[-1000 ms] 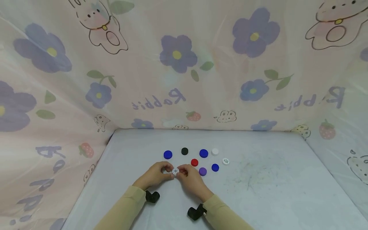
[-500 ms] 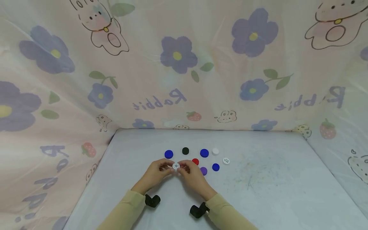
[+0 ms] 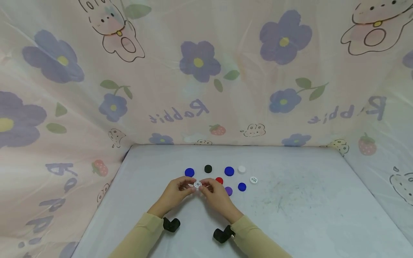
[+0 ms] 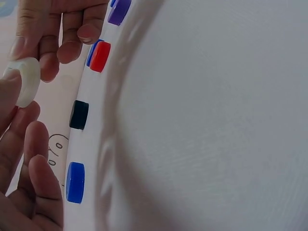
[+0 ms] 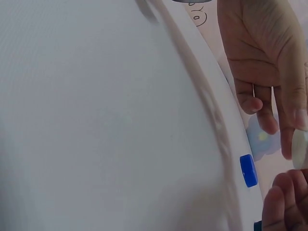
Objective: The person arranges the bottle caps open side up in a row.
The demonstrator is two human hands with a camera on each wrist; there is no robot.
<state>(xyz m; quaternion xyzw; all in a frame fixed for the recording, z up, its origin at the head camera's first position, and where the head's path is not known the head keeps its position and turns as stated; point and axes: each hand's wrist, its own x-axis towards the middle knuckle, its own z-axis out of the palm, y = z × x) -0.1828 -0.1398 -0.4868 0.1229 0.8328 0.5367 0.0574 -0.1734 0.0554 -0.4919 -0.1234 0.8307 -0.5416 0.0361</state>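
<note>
A white bottle cap with a printed mark on its top is held between both hands. My left hand pinches it from the left side, thumb and fingers at its edge. From the right, my right hand pinches the same cap. Both wrist views show the white cap above the table surface, partly covered by the fingertips. Just beyond the hands lie a red cap and a purple cap, each partly hidden by the right hand in the head view.
Several other caps lie on the white table: a blue one, a black one, a larger blue one, a plain white one, a marked white one and another blue one. A patterned curtain encloses the table.
Both hands have lifted a little and moved slightly away from the body with the white cap between them. The right hand now covers part of the red and purple caps.
</note>
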